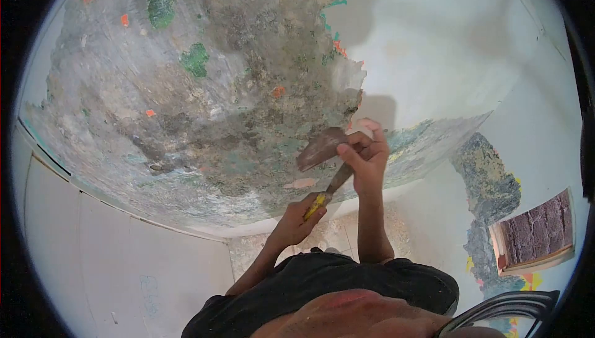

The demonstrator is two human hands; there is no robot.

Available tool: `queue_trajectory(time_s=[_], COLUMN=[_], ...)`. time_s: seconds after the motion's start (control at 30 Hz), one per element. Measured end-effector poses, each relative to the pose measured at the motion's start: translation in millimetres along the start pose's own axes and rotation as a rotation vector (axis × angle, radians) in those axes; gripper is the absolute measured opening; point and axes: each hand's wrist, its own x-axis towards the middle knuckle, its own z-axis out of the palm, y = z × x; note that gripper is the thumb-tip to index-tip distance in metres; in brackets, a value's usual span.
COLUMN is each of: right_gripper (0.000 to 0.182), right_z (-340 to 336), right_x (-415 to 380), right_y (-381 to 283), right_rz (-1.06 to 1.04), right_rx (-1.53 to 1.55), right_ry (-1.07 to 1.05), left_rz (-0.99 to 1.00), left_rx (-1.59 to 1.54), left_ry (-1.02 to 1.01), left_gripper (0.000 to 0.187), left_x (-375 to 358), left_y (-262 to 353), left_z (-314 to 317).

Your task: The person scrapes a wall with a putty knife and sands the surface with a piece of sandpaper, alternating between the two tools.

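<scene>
My left hand (297, 221) is wrapped round the yellow handle of a scraper (318, 206). The scraper's metal blade points up and right, its end close to the heel of my right hand. My right hand (367, 155) pinches a flat brown piece (322, 148) between thumb and fingers, its other fingers raised. The piece looks like a worn plate with a wide left end. Both hands are in front of a wall (217, 90) with bare grey, stained plaster and peeled patches.
White paint (434, 53) still covers the wall's upper right, ending in a ragged edge. To the right is a small framed opening (539, 229) with rough brickwork behind. A pale panelled surface (124, 245) stands at lower left. Dusty tiled floor (338, 232) shows below the hands.
</scene>
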Motion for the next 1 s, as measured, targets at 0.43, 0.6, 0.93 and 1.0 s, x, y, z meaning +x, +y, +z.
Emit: queue_trajectory(time_s=[0.43, 0.6, 0.93, 1.0], right_gripper=[0.031, 0.027, 0.028, 0.028], right_z=[-66, -51, -52, -53], right_x=[-9, -40, -47, -44], right_y=[17, 55, 61, 63], right_rz=[-0.047, 0.167, 0.232, 0.249], right_rx=[-0.112, 0.027, 0.019, -0.002], right_ry=[0.280, 0.152, 0.139, 0.145], left_rz=[0.144, 0.168, 0.191, 0.197], left_rx=[-0.006, 0.212, 0.459, 0.480], left_ry=[0.322, 0.308, 0.218, 0.242], left_gripper=[0.041, 0.038, 0.045, 0.046], left_x=[19, 71, 96, 99], left_y=[68, 180, 226, 228], left_z=[-129, -175, -175, -162])
